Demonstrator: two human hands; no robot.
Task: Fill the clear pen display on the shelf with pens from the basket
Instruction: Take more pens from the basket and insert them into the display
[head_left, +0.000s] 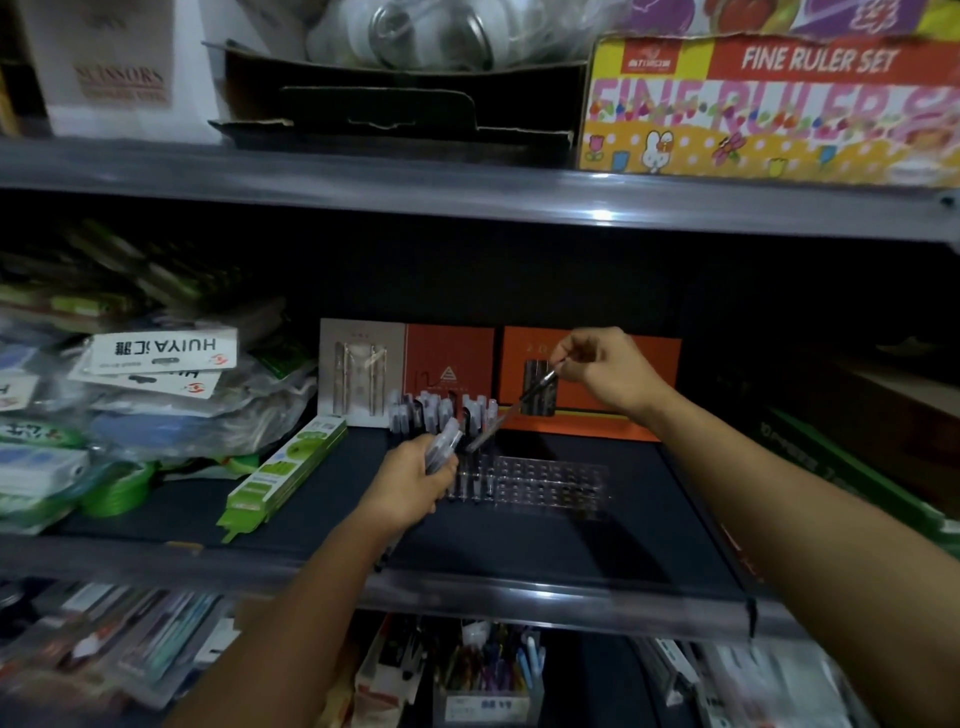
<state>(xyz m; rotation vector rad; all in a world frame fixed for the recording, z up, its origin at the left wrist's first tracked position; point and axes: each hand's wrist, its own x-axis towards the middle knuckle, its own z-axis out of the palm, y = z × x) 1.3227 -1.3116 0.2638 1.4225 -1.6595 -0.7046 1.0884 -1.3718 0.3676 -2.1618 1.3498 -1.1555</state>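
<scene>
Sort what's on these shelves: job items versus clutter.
Job: clear pen display; pens standing in it; single pen pinched by right hand; pen bundle in left hand.
Clutter: ruler set box; green packs; orange boxes.

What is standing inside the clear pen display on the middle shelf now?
The clear pen display holds several capped pens upright at its left end; the remaining holes look empty. The left hand covers its left corner, so that part cannot be seen.
</scene>
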